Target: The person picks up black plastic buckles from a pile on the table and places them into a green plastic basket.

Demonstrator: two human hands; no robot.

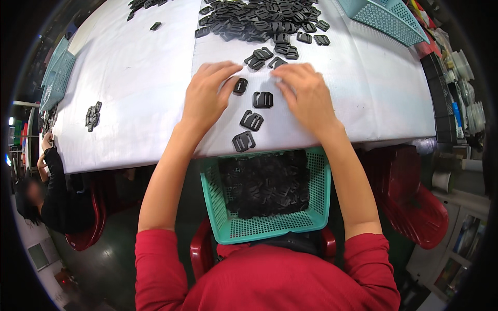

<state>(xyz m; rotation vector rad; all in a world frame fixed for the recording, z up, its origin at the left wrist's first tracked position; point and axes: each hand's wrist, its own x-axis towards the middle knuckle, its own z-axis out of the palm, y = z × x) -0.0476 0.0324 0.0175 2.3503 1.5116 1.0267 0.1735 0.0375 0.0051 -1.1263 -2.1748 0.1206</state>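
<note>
Black plastic buckles are what I have under both hands here, small flat slotted pieces spread over a table covered in a white sheet (135, 78). My left hand (206, 96) lies palm down with the fingers spread, and its fingertips rest on or right beside one buckle (240, 85); I see nothing pinched in it, so I read the hand as loose and flat, holding nothing. My right hand (306, 93) is also palm down, fingers stretched toward the left, their tips just beside a small cluster of buckles (264, 58) at the near edge of the big heap (262, 20) that fills the far middle of the table. It too looks relaxed, though whether a piece sits under the palm I cannot tell. Between the two hands lies a single buckle (263, 99), and two more, (251, 120) and (244, 141), trail from it toward the table's near edge, each apart from the others. Just below that edge, in front of my lap, sits a teal perforated basket (270, 225) well filled with the same black pieces, resting on a red chair (201, 254). Another teal basket (386, 18) lies at the far right of the table, and a small bunch of buckles (93, 116) rests near the left side, where another person in a black sleeve (54, 176) sits.
</note>
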